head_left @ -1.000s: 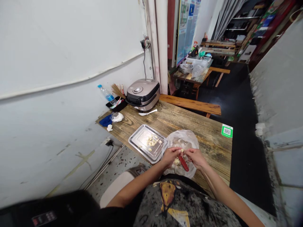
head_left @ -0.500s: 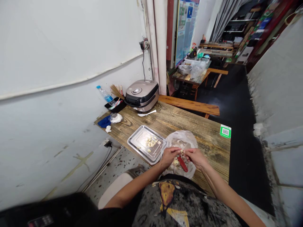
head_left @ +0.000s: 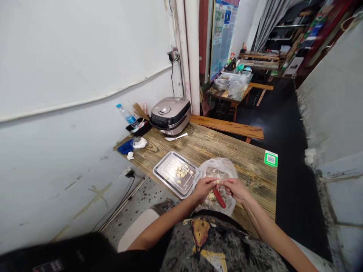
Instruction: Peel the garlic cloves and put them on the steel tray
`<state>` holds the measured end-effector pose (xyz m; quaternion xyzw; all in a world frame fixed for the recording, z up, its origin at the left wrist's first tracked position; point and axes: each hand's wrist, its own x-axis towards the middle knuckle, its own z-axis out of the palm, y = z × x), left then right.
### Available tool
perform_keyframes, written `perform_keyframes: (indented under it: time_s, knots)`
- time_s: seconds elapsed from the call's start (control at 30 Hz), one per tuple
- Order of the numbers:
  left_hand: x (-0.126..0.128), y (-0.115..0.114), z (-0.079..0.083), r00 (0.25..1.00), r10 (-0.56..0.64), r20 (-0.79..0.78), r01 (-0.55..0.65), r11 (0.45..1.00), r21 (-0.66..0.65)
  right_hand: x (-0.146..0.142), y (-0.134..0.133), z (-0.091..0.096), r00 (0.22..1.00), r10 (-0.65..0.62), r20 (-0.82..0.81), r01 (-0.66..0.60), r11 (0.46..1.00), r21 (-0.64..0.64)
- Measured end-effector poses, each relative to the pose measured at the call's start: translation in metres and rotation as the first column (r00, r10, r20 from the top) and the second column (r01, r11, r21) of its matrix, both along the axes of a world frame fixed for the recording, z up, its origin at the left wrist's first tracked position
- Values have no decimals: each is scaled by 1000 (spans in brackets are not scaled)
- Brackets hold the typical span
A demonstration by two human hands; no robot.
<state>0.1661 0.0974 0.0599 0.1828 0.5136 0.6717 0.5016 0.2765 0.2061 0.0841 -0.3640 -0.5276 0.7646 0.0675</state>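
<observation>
Over an open clear plastic bag [head_left: 224, 165], my two hands come close together. My left hand [head_left: 204, 189] pinches a pale garlic clove [head_left: 218, 182] between thumb and fingertips. The fingers of my right hand [head_left: 236, 189] are pinched right beside the clove; whether they grip it or a bit of its skin is too small to tell. Below them in the bag lie a red-handled knife [head_left: 219, 198], its blade hidden, and garlic with loose skins [head_left: 211, 196]. Left of the bag, a metal tray [head_left: 162, 169] holds several peeled cloves [head_left: 181, 172].
A rice cooker [head_left: 171, 115] stands at the table's far end, with a white plastic knife [head_left: 176, 137] before it. Beside it are a black box [head_left: 139, 129] with a water bottle [head_left: 129, 117], and a blue cloth [head_left: 125, 147]. A bench [head_left: 227, 127] is behind the wooden table [head_left: 249, 166].
My fingertips have drawn slightly apart at the clove, my right hand shifting a little to the right. The tray and bag look the same.
</observation>
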Motion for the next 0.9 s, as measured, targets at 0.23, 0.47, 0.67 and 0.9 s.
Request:
perform_keyframes:
  time_s: [0.23,0.47,0.67,0.9]
  knots:
    - [3,2,6,943,-8,333,-4,999,37,2,2,5,998,35,-50,-38,998,-52]
    - [-2,6,4,842,73,535,-72,997,-22,0,6,-28,988,-69,135,29,961,275]
    - [-1,5,10,832,77,549,-53,997,-59,4,14,-34,993,-8,117,-66,786,615]
    - [2,5,10,923,50,381,-45,999,-22,2,7,-14,997,63,-46,-29,845,535]
